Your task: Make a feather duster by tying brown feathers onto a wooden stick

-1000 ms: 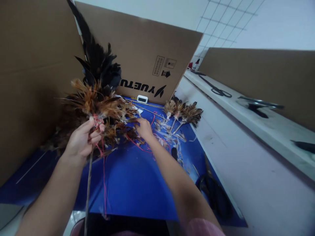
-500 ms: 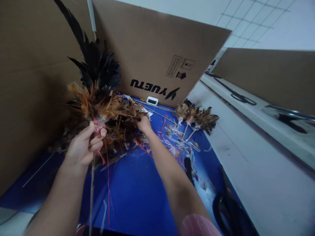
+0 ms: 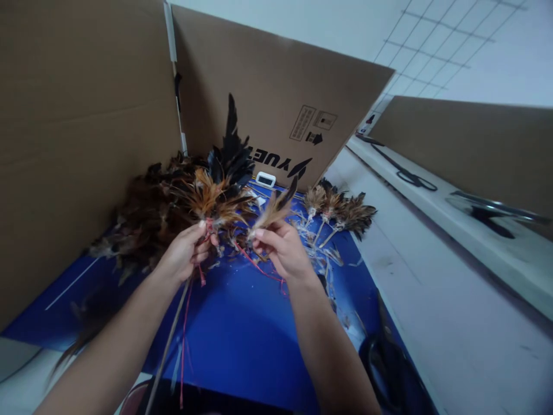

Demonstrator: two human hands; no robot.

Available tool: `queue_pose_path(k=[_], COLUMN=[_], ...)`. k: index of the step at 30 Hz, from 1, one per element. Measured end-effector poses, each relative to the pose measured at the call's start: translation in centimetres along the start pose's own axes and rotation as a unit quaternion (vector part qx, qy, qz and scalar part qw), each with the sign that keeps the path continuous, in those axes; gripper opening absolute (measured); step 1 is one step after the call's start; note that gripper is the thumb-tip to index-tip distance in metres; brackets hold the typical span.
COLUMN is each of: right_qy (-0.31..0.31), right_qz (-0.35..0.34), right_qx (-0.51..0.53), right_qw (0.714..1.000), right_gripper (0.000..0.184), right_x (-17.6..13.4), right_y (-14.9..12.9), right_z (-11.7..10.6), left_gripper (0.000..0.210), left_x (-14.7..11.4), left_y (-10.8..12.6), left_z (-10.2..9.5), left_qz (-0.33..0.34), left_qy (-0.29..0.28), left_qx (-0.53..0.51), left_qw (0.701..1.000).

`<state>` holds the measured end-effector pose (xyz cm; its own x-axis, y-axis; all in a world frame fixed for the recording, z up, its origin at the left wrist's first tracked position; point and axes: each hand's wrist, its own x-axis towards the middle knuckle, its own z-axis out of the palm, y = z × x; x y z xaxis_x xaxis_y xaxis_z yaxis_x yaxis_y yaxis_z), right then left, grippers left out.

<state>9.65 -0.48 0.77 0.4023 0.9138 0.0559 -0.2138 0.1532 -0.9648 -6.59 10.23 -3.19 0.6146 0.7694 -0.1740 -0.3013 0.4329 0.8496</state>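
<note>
My left hand (image 3: 185,253) is closed around the neck of a feather duster (image 3: 205,199), where red string binds orange-brown and black feathers to a thin stick (image 3: 171,334). The stick slants down toward me, with a loose end of red string (image 3: 183,346) hanging beside it. Just to the right, my right hand (image 3: 287,251) pinches a small tuft of feathers (image 3: 273,210), pale brown with a dark tip, by its base. The tuft is apart from the duster. Behind my left hand lies a heap of loose dark brown feathers (image 3: 144,216).
Cardboard panels (image 3: 268,86) wall the blue table (image 3: 242,346) at the back and left. Several small feather bundles on sticks (image 3: 339,213) lie right, near feather scraps. Black-handled scissors (image 3: 380,369) rest near the right edge. A small white display device (image 3: 265,180) stands at the back.
My right hand has come back from the feather heap with a tuft in its fingers. My left hand has moved right with the duster, which now sits lower against the back panel.
</note>
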Motion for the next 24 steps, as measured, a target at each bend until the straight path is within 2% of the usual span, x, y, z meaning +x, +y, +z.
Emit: queue_pose_path(k=[5,8,14,24], right_qy=[-0.060,-0.045,-0.022,0.020], right_qz=[-0.009,-0.015,-0.020,-0.002], right_qx=[-0.097,-0.131,-0.153,-0.118], right_qw=[0.993,0.990,0.988,0.993], right_gripper=[0.015,0.020,0.020,0.019], right_x=[-1.3,-0.5,0.9,0.9], right_y=[0.8,2.2,3.6,4.7], right_z=[2.7,3.1,2.7,3.1], left_gripper=[0.027,0.030,0.039,0.041], left_x=[-0.4,-0.7,-1.0,-1.3], left_y=[-0.9,-1.3,-1.8,-2.1], left_z=[0.9,1.3,1.7,2.1], left_qz=[-0.046,-0.055,-0.038,-0.012], left_qy=[-0.011,0.003,-0.009,0.007], left_qx=[-0.014,0.004,0.053,0.089], left_qw=[0.999,0.998,0.998,0.996])
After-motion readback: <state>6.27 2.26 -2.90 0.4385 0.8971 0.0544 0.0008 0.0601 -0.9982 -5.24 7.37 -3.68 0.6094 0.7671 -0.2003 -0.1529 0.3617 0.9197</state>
